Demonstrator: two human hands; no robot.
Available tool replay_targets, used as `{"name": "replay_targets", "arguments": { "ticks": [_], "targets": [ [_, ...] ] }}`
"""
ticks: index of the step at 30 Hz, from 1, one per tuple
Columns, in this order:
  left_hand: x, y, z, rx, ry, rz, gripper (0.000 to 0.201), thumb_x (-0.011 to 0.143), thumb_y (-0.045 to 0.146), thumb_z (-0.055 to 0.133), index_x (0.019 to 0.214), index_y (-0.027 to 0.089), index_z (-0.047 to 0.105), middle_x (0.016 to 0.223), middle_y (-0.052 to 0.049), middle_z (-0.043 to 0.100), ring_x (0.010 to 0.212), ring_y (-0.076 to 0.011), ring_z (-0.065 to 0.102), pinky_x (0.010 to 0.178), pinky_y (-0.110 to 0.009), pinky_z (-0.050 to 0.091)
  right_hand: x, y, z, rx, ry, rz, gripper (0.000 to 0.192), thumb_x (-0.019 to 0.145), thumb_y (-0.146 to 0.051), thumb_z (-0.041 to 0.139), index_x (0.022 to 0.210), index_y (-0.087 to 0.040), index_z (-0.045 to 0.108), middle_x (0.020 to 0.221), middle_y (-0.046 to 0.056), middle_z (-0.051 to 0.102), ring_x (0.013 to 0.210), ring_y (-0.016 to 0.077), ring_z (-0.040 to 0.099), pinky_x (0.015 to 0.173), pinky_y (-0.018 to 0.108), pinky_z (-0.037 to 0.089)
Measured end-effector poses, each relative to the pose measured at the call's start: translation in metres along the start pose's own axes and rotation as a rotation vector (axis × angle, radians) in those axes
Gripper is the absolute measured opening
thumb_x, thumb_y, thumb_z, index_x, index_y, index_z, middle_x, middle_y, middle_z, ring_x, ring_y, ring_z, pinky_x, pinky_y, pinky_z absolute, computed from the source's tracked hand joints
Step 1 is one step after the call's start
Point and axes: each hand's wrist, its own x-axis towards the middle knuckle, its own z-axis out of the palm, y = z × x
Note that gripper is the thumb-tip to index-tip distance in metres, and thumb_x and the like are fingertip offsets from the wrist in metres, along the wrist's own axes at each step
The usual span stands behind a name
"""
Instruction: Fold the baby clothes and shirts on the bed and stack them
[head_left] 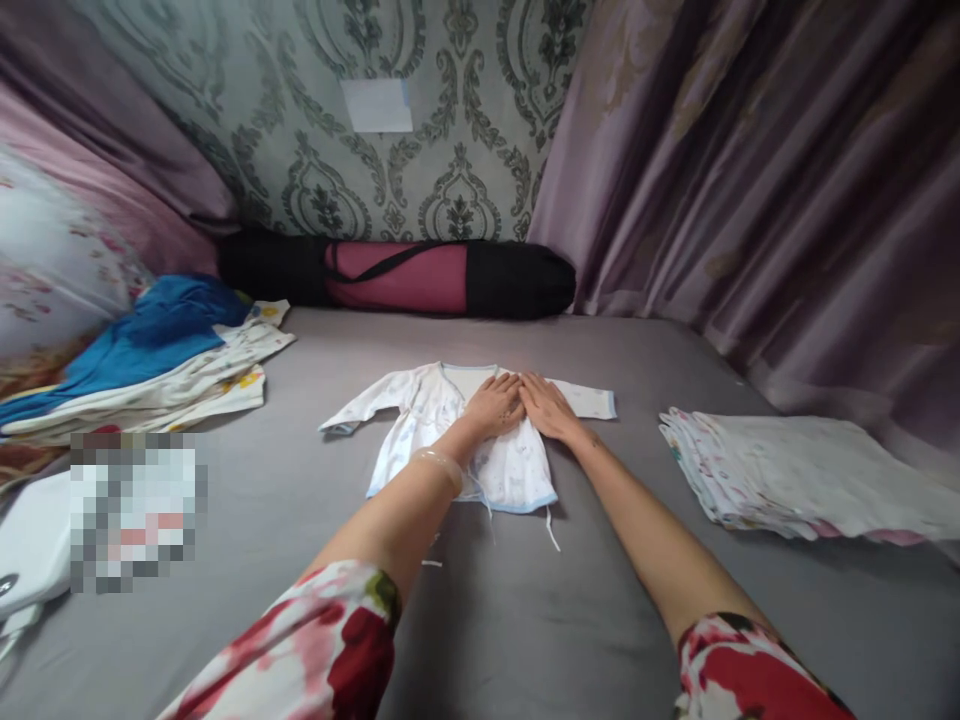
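Note:
A small white baby shirt with pale blue trim and tie strings lies spread on the grey sheet, its sleeves stretched out to both sides. My left hand rests flat on the upper chest of the shirt, fingers extended. Beside it, my right hand lies flat near the shoulder at the base of the right-hand sleeve, fingertips close to those of my left. Neither hand grasps the cloth. Part of the shirt's front is hidden under my hands and left forearm.
At right lies a stack of folded cloths. Blue and white clothes are heaped at left, above a white device with a cable. A black and maroon long bag lies along the wall; purple curtains hang at right.

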Motion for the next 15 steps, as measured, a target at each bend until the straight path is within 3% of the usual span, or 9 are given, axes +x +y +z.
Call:
{"name": "replay_targets", "arguments": {
  "ticks": [5,10,15],
  "targets": [
    [0.002,-0.005,0.005,0.004,0.012,0.012,0.056,0.098,0.038,0.037,0.145,0.009,0.042,0.154,-0.015,0.039,0.144,-0.0246,0.033,0.119,-0.039,0.023,-0.016,0.032,-0.004,-0.092,-0.03,0.094,0.062,0.101,-0.045,0.014,0.153,-0.017,0.031,0.158,0.011,0.032,0.147,0.0238,0.024,0.118,0.045,0.019],
    [0.01,-0.009,0.016,-0.031,0.033,0.042,0.056,0.098,0.04,0.039,0.144,0.008,0.042,0.154,-0.016,0.037,0.144,-0.0265,0.033,0.119,-0.041,0.022,-0.028,0.076,0.002,-0.234,0.028,0.175,0.06,0.101,-0.039,0.016,0.152,-0.011,0.031,0.157,0.015,0.032,0.146,0.0263,0.026,0.118,0.046,0.02],
    [0.013,-0.032,0.005,-0.187,0.075,0.083,0.056,0.093,0.044,0.047,0.139,0.011,0.048,0.148,-0.016,0.047,0.137,-0.0239,0.043,0.113,-0.033,0.032,-0.022,0.086,-0.003,-0.28,-0.014,0.239,0.057,0.101,-0.036,0.021,0.147,-0.008,0.038,0.154,0.017,0.038,0.141,0.0284,0.036,0.113,0.044,0.028]
  ]
}}
